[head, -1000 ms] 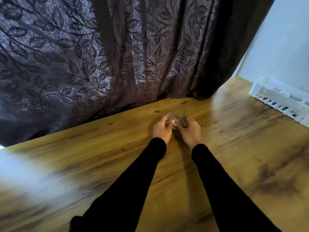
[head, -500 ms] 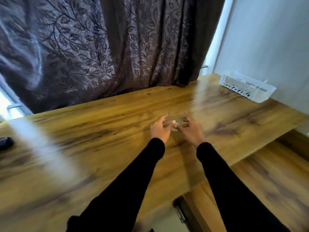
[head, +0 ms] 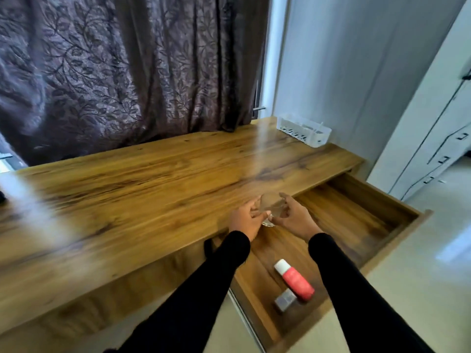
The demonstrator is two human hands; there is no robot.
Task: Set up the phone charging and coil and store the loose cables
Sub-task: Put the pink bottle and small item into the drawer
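Note:
Both hands hold a small coiled cable (head: 270, 208) between them; it is pale, blurred and partly hidden by fingers. My left hand (head: 245, 221) pinches its left side and my right hand (head: 294, 217) pinches its right side. They hover over the front edge of the wooden desk (head: 142, 189), right where the open drawer (head: 362, 212) begins. Black sleeves cover both arms.
Inside the open drawer lie a pink bottle with a white cap (head: 294, 279) and a small grey box (head: 285, 299). A white perforated basket (head: 303, 130) stands at the desk's back right corner. A dark leaf-patterned curtain (head: 122, 72) hangs behind; white cupboards (head: 438, 138) at right.
The view has pulled back and swung right, revealing the open drawer. Both hands, still holding the coil, have moved from mid-desk to the desk's front edge above the drawer.

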